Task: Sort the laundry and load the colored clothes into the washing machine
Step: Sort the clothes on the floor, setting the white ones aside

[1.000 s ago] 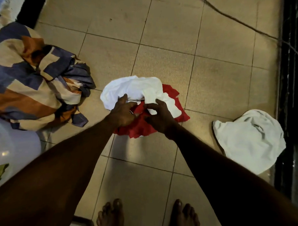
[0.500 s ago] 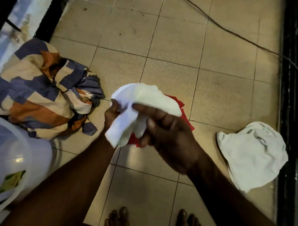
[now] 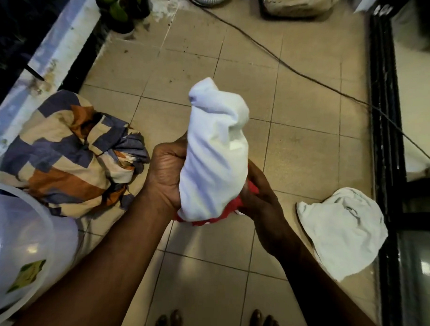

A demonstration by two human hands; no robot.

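Observation:
A bunched white cloth (image 3: 215,150) stands up between my hands, lifted off the floor. My left hand (image 3: 166,175) is closed around its left side. My right hand (image 3: 261,196) grips its lower right side, partly hidden behind the cloth. A red garment (image 3: 207,220) shows just below the white cloth and my hands; whether it is held or lies on the floor I cannot tell. A checked blue, orange and cream bundle (image 3: 68,155) lies on the tiles to the left. Another white garment (image 3: 340,230) lies on the floor at the right.
A translucent plastic basin (image 3: 23,248) with a green sticker sits at the lower left. A dark cable (image 3: 297,70) crosses the tiled floor. Potted plants (image 3: 122,8) stand at the top left. A black door track (image 3: 385,144) runs down the right. My bare feet (image 3: 218,321) are at the bottom.
Both hands have lifted the white cloth off the red garment and raised it upright toward the camera. The view has tilted up, showing more of the far floor.

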